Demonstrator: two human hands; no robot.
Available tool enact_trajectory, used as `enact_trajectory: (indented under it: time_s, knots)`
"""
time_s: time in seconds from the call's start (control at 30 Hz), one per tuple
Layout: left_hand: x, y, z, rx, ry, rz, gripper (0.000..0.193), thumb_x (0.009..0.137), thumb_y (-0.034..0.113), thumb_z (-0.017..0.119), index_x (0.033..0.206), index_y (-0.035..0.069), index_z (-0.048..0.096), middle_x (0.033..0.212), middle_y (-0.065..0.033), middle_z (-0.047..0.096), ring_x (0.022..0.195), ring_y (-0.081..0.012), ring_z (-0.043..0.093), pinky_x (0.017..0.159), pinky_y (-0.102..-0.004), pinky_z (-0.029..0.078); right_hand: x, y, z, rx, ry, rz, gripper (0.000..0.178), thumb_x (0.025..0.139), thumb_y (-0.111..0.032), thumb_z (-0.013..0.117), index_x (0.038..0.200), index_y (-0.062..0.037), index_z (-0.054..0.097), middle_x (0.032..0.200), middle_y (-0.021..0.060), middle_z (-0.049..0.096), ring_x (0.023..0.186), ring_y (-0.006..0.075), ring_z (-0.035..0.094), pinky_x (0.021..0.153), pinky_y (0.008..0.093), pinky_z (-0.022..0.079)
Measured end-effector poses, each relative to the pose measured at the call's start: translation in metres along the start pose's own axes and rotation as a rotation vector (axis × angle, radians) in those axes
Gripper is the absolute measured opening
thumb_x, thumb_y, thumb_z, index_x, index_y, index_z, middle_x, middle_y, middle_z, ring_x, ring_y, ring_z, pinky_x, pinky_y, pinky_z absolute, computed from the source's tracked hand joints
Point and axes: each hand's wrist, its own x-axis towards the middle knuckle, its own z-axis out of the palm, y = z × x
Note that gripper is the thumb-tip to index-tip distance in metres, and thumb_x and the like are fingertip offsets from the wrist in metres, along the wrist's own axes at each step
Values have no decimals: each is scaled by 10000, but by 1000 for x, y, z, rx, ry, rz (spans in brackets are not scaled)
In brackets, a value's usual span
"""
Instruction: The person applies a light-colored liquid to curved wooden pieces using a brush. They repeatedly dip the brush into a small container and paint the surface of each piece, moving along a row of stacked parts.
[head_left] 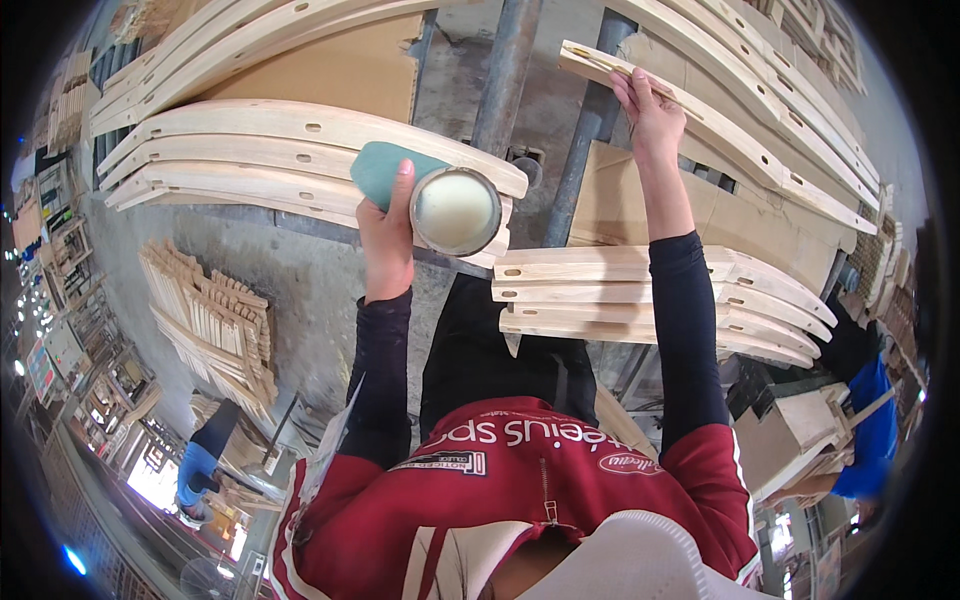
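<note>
My left hand (385, 245) is closed round a round can (457, 212) of whitish liquid, the thumb lying along its side. A teal piece (385, 170) sticks out beside the can; whether it belongs to the can I cannot tell. Farther off to the right, my right hand (657, 120) pinches a thin brown stick (595, 58) at the far-left end of a curved wooden slat (745, 138). The stick's tip lies close over the slat's end; its working end is too small to make out.
Slotted curved slats (310, 155) lie in rows at the left, with more slats (590, 290) nearer on the right. Cardboard (610, 195) and metal pipes (508, 75) support them. A wood stack (215, 320) stands at left. People in blue work at both sides.
</note>
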Motion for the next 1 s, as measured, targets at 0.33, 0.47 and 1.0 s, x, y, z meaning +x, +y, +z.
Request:
enact_trajectory:
  time_s: [0.33, 0.47, 1.0]
  knots:
    - [15, 9, -10, 14, -65, 12, 408, 945, 333, 648, 1059, -59, 639, 994, -56, 654, 896, -107, 572, 799, -257, 455, -10, -1, 2, 134, 80, 30, 288, 916, 30, 603, 1145, 111, 448, 1137, 264, 616, 1022, 317, 657, 909, 317, 584]
    - [17, 16, -10, 14, -78, 21, 408, 949, 325, 641, 1065, -66, 636, 1003, -61, 652, 902, -111, 570, 801, -260, 454, -9, -4, -4, 191, 71, 32, 275, 916, 52, 587, 1146, 103, 444, 1146, 266, 612, 1044, 322, 647, 927, 314, 577]
    - [21, 29, -21, 50, -81, 32, 415, 934, 351, 653, 1070, -40, 626, 975, -40, 633, 884, -104, 576, 801, -261, 449, -10, 8, -1, 227, 166, 13, 235, 916, 83, 550, 1134, 91, 463, 1195, 290, 588, 1081, 338, 633, 920, 316, 585]
